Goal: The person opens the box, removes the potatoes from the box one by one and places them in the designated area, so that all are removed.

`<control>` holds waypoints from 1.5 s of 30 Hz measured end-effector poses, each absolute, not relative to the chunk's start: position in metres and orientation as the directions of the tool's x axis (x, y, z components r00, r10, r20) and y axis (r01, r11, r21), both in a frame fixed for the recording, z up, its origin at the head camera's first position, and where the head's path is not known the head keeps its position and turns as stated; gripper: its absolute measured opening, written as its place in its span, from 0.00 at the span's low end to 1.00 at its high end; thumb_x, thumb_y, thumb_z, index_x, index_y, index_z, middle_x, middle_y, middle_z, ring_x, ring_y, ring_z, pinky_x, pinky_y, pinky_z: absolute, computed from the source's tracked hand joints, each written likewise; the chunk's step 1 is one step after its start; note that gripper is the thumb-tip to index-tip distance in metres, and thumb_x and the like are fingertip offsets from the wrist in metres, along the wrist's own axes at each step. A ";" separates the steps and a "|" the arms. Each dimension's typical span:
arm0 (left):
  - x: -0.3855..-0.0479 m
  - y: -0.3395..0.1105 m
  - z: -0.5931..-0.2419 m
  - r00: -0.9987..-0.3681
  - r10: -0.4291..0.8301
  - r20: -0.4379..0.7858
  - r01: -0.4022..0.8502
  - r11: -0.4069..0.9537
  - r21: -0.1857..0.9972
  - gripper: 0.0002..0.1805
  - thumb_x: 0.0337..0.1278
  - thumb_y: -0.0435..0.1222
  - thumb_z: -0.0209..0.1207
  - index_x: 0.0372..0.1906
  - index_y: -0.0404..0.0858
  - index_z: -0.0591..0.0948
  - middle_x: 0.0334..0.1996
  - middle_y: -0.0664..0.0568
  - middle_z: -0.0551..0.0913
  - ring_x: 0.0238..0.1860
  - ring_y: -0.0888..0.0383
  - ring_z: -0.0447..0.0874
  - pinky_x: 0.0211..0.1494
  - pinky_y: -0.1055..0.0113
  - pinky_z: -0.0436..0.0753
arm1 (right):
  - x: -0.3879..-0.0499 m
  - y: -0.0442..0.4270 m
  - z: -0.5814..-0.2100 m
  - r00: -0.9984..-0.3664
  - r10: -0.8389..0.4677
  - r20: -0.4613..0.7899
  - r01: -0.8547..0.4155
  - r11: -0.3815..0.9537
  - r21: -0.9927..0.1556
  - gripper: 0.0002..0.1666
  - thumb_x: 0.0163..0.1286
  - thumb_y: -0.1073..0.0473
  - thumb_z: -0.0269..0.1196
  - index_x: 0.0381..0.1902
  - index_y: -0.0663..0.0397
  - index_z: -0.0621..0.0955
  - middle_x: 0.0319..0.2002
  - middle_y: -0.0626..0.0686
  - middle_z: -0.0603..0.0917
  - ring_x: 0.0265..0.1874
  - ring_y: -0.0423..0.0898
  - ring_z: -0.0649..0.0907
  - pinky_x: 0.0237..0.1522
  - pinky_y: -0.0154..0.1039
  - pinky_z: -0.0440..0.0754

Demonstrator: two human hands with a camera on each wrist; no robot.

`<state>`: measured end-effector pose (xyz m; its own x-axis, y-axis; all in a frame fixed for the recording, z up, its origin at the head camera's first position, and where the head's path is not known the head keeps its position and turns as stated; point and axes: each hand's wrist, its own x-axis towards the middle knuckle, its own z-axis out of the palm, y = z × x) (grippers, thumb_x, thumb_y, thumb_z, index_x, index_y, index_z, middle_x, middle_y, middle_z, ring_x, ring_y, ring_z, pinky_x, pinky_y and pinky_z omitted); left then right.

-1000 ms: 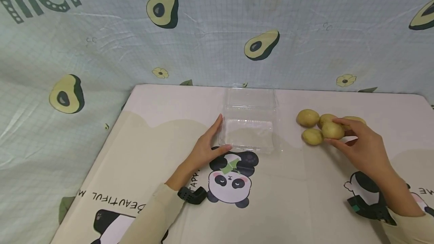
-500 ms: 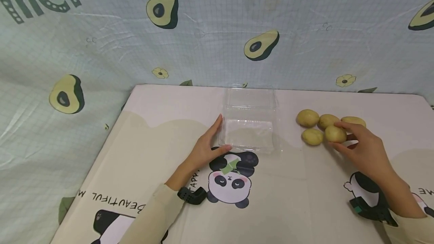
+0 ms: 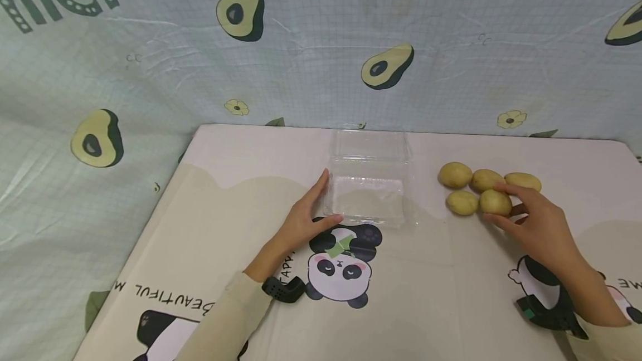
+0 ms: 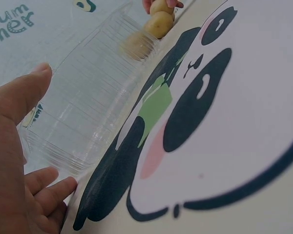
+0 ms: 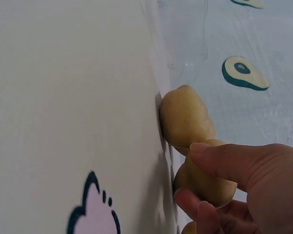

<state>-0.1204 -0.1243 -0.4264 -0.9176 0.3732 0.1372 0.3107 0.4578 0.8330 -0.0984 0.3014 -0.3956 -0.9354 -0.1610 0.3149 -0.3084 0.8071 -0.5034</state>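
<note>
My right hand pinches a yellow-brown potato between thumb and fingers, at the near side of a small group on the table's right half. In the right wrist view, thumb and fingertips lie on opposite sides of that potato. Beside it is another potato, with a row of three behind, one of them a potato at the left. Straight-fingered, my left hand rests against the left side of a clear plastic clamshell box, its lid laid back; no contents show inside.
A cloth with panda prints covers the table. An avocado-patterned curtain hangs along the far and left edges. Both wrists carry black camera mounts. The box lid reaches the far edge.
The right hand has brought its potato slightly down toward the near side, into line beside the front-left potato. The left hand and box have stayed put.
</note>
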 end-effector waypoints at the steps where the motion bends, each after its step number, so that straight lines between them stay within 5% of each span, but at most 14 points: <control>1: -0.120 -0.124 -0.426 -0.917 0.374 0.137 0.311 0.458 0.833 0.57 0.49 0.70 0.54 0.77 0.49 0.44 0.75 0.56 0.49 0.73 0.55 0.49 0.71 0.51 0.52 | -0.098 0.302 -0.395 -0.938 -0.159 0.309 -0.303 0.809 -0.503 0.37 0.47 0.67 0.76 0.57 0.65 0.76 0.46 0.66 0.79 0.27 0.25 0.75 0.20 0.21 0.72; 8: -0.121 -0.124 -0.426 -0.913 0.377 0.154 0.327 0.453 0.829 0.56 0.49 0.69 0.55 0.77 0.49 0.44 0.75 0.56 0.49 0.73 0.55 0.50 0.71 0.51 0.52 | -0.099 0.304 -0.397 -0.949 -0.150 0.278 -0.277 0.817 -0.505 0.36 0.48 0.65 0.76 0.56 0.67 0.75 0.47 0.67 0.79 0.27 0.29 0.77 0.22 0.21 0.73; 29: -0.121 -0.124 -0.426 -0.913 0.378 0.155 0.326 0.446 0.834 0.57 0.49 0.70 0.54 0.77 0.47 0.45 0.74 0.55 0.50 0.73 0.56 0.49 0.72 0.52 0.51 | -0.099 0.305 -0.402 -0.961 -0.137 0.239 -0.248 0.806 -0.537 0.35 0.51 0.60 0.75 0.55 0.67 0.76 0.44 0.68 0.80 0.27 0.22 0.73 0.21 0.26 0.74; 36: -0.122 -0.124 -0.427 -0.911 0.379 0.164 0.334 0.444 0.831 0.57 0.49 0.70 0.54 0.77 0.48 0.45 0.75 0.56 0.49 0.73 0.57 0.49 0.72 0.51 0.51 | -0.101 0.307 -0.402 -0.970 -0.133 0.205 -0.225 0.813 -0.537 0.36 0.54 0.58 0.74 0.57 0.67 0.74 0.45 0.70 0.79 0.28 0.43 0.82 0.20 0.29 0.75; 42: -0.122 -0.124 -0.428 -0.911 0.378 0.163 0.334 0.447 0.830 0.56 0.50 0.68 0.56 0.77 0.48 0.45 0.75 0.55 0.49 0.73 0.56 0.48 0.72 0.50 0.52 | -0.102 0.309 -0.402 -0.970 -0.141 0.199 -0.228 0.813 -0.536 0.36 0.54 0.58 0.74 0.58 0.66 0.74 0.47 0.70 0.79 0.28 0.29 0.77 0.23 0.27 0.75; 45: -0.121 -0.125 -0.428 -0.912 0.378 0.159 0.332 0.452 0.828 0.56 0.50 0.68 0.55 0.77 0.48 0.45 0.75 0.55 0.49 0.73 0.56 0.48 0.71 0.50 0.52 | -0.101 0.308 -0.401 -0.969 -0.149 0.195 -0.232 0.813 -0.533 0.36 0.54 0.59 0.74 0.57 0.67 0.73 0.47 0.70 0.79 0.29 0.40 0.82 0.23 0.27 0.75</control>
